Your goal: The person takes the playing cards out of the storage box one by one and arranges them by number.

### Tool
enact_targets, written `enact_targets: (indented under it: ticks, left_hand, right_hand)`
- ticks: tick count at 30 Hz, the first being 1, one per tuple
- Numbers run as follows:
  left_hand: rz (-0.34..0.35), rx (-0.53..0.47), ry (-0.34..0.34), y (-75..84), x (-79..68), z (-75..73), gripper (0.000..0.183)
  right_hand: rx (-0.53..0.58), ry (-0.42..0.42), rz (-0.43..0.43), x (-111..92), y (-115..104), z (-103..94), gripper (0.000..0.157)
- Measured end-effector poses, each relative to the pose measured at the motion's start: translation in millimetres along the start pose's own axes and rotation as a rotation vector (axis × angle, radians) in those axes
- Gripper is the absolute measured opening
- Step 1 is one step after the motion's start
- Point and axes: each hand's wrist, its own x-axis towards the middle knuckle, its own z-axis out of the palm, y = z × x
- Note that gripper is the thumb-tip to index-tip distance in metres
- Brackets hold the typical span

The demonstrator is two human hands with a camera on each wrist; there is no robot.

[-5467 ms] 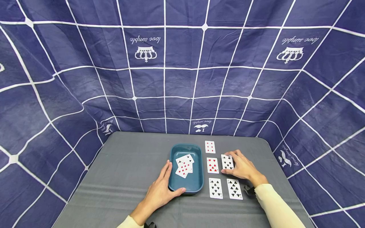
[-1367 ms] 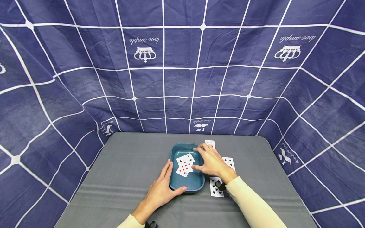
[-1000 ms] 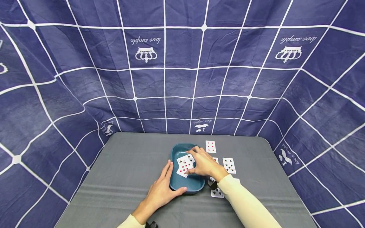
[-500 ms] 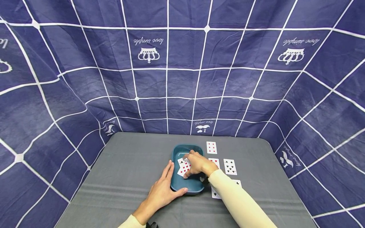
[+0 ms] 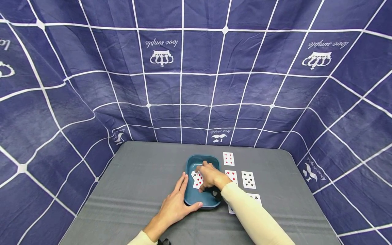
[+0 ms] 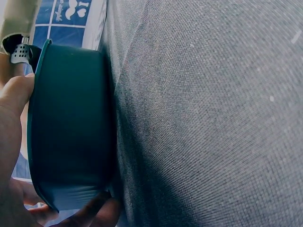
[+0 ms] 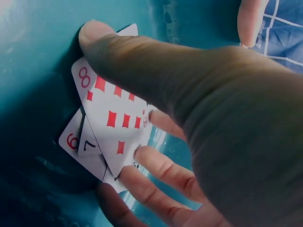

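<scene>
A teal tray (image 5: 193, 198) stands mid-table with several playing cards (image 5: 197, 179) overlapping inside. My left hand (image 5: 174, 205) lies against its near left corner, fingers straight along the left wall and thumb on the near rim. The left wrist view shows that thumb touching the tray rim (image 6: 34, 113). My right hand (image 5: 211, 176) reaches into the tray over the cards. In the right wrist view its thumb and fingers pinch at opposite edges of the pile, with the eight of diamonds (image 7: 105, 101) on top. Card corners with a 7 and a red digit peek out beneath.
Right of the tray lie a six of diamonds (image 5: 228, 159), a hearts card (image 5: 231, 175) and a spades card (image 5: 248, 180). A clubs card (image 5: 256, 198) and another card (image 5: 231, 210) are partly under the right sleeve. A blue checked cloth (image 5: 196, 88) encloses the grey table.
My right hand has released the spades card on the table and moved left and down into the tray, onto the cards. My left hand has stayed at the tray.
</scene>
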Motion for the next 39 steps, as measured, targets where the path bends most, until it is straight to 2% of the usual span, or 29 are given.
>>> enact_targets:
  ticks: [8, 12, 24, 33, 39]
  left_hand:
    - [0.000, 0.001, -0.002, 1.4, -1.8, 0.9, 0.130]
    - [-0.003, -0.004, -0.003, 1.6, -2.8, 1.5, 0.129]
    - [-0.001, 0.012, 0.010, 1.0, -3.0, 2.5, 0.131]
    - [-0.001, 0.013, 0.010, 0.0, -0.6, 3.0, 0.131]
    - [-0.007, 0.012, 0.003, -0.2, 1.2, 2.3, 0.131]
  right_hand:
    - [-0.004, 0.016, -0.029, 5, 8, 9.1, 0.084]
    - [0.023, -0.004, -0.017, -2, 3, 2.7, 0.085]
    - [0.015, 0.034, -0.046, -7, 4, 1.1, 0.080]
    - [-0.024, 0.112, -0.099, -16, 7, -1.0, 0.078]
    - [0.006, 0.169, -0.125, -22, 11, -0.7, 0.077]
